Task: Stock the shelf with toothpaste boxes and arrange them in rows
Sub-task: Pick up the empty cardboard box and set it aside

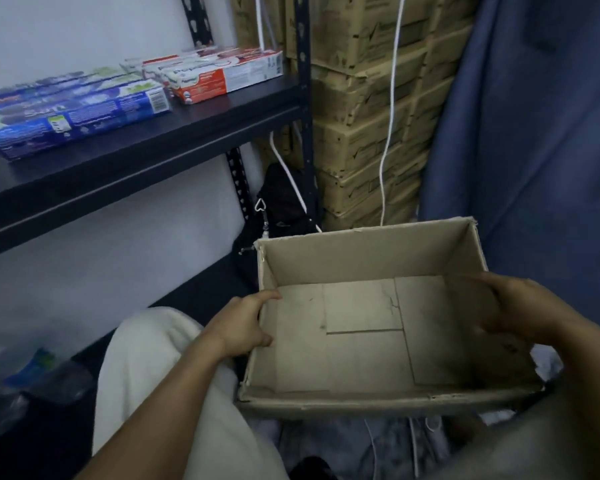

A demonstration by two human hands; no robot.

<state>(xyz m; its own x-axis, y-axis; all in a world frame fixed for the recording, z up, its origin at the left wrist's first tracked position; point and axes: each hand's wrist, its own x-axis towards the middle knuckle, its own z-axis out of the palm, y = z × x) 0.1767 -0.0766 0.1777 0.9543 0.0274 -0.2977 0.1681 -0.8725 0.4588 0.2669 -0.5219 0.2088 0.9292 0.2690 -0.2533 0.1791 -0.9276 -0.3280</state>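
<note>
1. There is a single view, worn on the person's head. It faces forward and steeply down, over both forearms.
2. Closest to the lens is the open cardboard box [361, 341], low and right of centre. The left hand [243, 323] and right hand [510, 306] grip its side walls (the right one is blurred).
3. The shelf [194, 123] lies farther off at upper left. It is seen from slightly above, with its board slanting across the frame.
4. The wide lens takes in stacked cartons [368, 98] and a blue curtain [534, 133] at upper right.

White wall [66, 26], blue curtain [534, 133], stacked cartons [361, 98]
</note>
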